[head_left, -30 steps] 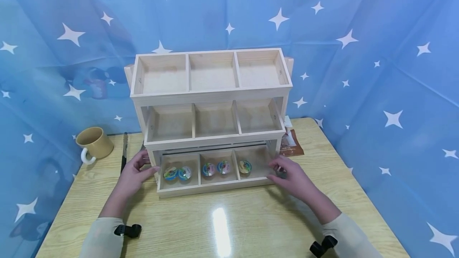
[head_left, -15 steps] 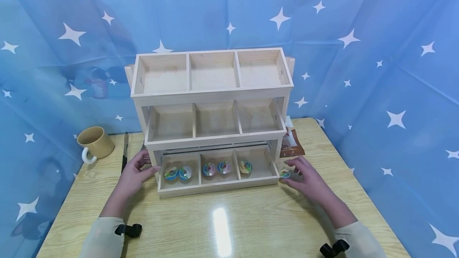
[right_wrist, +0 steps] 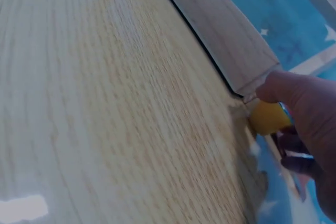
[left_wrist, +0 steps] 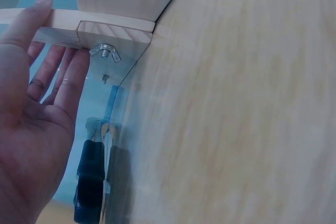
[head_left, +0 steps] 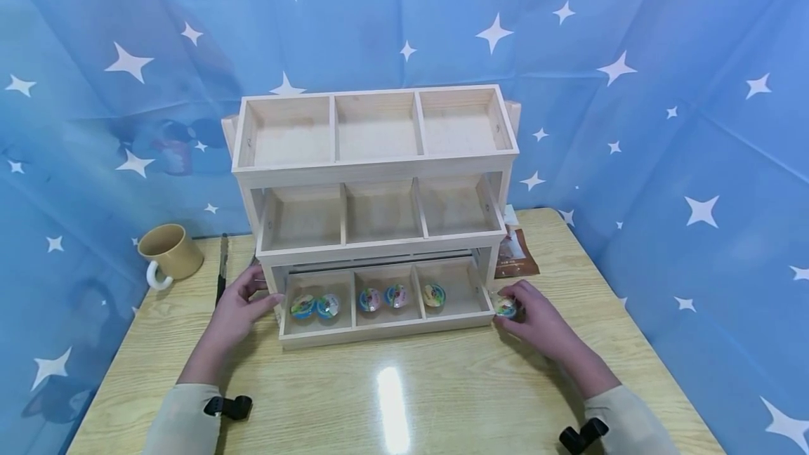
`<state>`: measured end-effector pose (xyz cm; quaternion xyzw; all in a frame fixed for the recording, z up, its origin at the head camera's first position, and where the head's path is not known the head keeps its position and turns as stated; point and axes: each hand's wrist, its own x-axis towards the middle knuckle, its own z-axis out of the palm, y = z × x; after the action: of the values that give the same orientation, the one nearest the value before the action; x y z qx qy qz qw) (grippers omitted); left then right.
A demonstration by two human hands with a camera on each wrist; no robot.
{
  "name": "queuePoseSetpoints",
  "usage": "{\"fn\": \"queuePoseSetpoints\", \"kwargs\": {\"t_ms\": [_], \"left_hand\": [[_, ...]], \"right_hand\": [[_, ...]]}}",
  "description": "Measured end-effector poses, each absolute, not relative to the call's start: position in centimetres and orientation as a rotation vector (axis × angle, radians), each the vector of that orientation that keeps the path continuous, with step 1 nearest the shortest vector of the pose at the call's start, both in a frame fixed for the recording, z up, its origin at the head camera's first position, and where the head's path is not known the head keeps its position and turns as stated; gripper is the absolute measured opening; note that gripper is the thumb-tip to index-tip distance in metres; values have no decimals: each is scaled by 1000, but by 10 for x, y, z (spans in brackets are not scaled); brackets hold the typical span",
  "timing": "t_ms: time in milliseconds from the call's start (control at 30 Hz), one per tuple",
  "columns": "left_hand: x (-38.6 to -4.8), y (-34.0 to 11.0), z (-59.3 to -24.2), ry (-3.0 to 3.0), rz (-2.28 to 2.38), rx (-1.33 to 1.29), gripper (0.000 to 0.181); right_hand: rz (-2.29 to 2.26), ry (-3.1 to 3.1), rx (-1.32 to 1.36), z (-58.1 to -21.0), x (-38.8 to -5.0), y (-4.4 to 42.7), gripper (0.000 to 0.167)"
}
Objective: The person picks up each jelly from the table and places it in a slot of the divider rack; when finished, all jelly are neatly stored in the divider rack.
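Note:
A three-tier wooden rack (head_left: 379, 168) stands on the table, each tier split into three compartments. Its lowest tray (head_left: 387, 334) holds several small jelly cups: two on the left, two pink-lidded cups (head_left: 396, 295) in the middle, one (head_left: 434, 295) on the right. My left hand (head_left: 239, 306) grips the rack's left side; in the left wrist view the thumb lies over a wooden bar (left_wrist: 65, 20), fingers below it. Just outside the tray's right end, my right hand (head_left: 534, 321) pinches another jelly cup (head_left: 506, 307), whose yellow body (right_wrist: 268, 118) shows in the right wrist view.
At the left back stands a tan mug (head_left: 170, 253) with a white handle. A thin dark-handled tool (head_left: 222, 269) lies between mug and rack. A brown packet (head_left: 515, 253) sits behind my right hand. Starry blue cloth (head_left: 392, 12) hangs behind the table (head_left: 316, 399).
My right hand has moved right, from the lowest tray's right end to the jelly cup beside it, and its fingers have closed round that cup. My left hand stays at the rack's side.

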<state>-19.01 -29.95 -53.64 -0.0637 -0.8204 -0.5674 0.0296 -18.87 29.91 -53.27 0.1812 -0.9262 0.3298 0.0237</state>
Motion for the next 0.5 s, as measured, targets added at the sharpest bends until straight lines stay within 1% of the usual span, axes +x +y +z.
{"fn": "queuePoseSetpoints", "kwargs": {"t_ms": [200,300,500], "left_hand": [[-190,-298,-535,-2530,-1751,-192,60],[-190,-298,-534,-2540,-1734,-191,60],[-190,-300,-535,-2554,-1709,-189,57]], "right_hand": [[987,-2813,531,-521,-183,299,49],[949,-2769,571,-513,-181,296,51],[998,-2756,693,-497,-180,278,43]]}}
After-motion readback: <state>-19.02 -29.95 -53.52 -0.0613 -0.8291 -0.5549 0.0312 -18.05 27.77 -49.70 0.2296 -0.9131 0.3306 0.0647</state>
